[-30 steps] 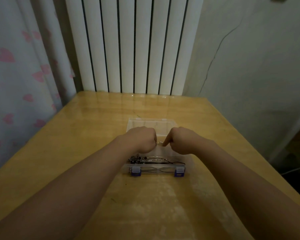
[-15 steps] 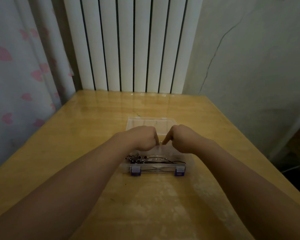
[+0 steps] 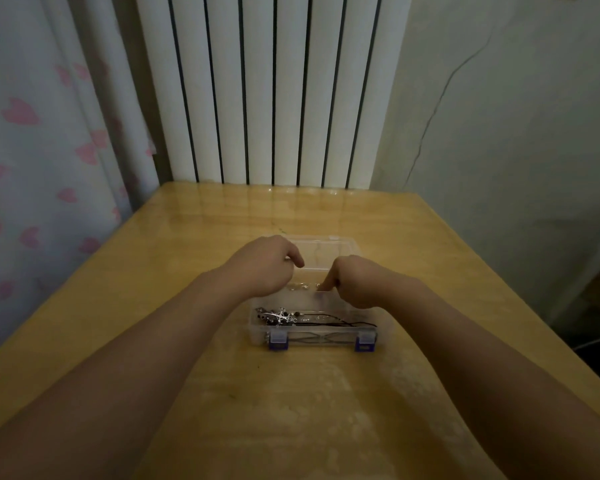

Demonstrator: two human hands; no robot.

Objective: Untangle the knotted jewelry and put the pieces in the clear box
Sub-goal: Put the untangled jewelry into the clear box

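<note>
The hands (image 3: 312, 275) have drawn slightly apart over the clear box (image 3: 326, 245)

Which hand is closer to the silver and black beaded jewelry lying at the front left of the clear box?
The left hand: it hovers just behind the beaded jewelry in the clear plastic box. The right hand is farther away, off to the right.

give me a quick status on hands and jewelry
Left hand and right hand curled over open clear plastic box, working a silver chain between them. Dark beaded jewelry already in front compartment. Nothing in the way.
</note>
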